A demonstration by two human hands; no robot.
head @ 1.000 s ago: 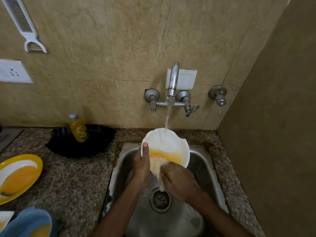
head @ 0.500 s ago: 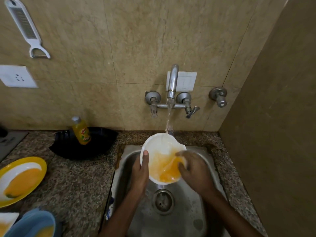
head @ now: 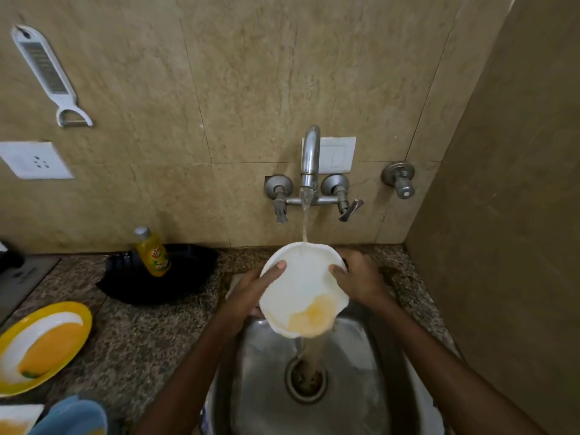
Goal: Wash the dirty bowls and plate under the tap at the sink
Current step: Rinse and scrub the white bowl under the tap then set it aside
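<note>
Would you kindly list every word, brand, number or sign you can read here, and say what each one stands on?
Yellow bottle on the counter: a red brand logo on its label, too blurred to read for certain.
Wall socket plate: only pin holes, no text.
White switch plate behind the tap: no text visible.
Hanging grater: no legible marking.

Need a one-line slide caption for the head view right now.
Both hands, left hand and right hand, tilt a white bowl under the running tap, pouring yellow water into the sink.

White bowl (head: 301, 284) under running tap (head: 310, 158)
</note>
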